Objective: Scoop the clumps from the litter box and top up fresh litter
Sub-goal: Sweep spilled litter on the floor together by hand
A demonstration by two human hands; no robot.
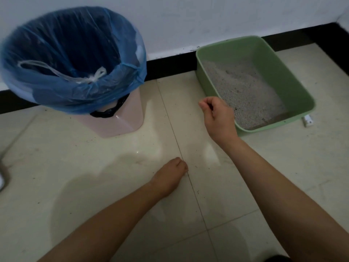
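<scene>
Far left: a pink plastic waste bin (120,123) lined with a blue plastic bag (75,53). Far right, by the wall: the green rectangular plastic litter box (279,72), its grey granular litter (243,91) thin at the near right corner. The right hand (219,118), beside the box's near left corner, has loosely curled fingers with nothing seen in them. The left hand (170,174), near centre, has its fingers tucked at the tile, contents hidden. No scoop shows. Clumps carried across the gap to the bin would likely shed grains.
</scene>
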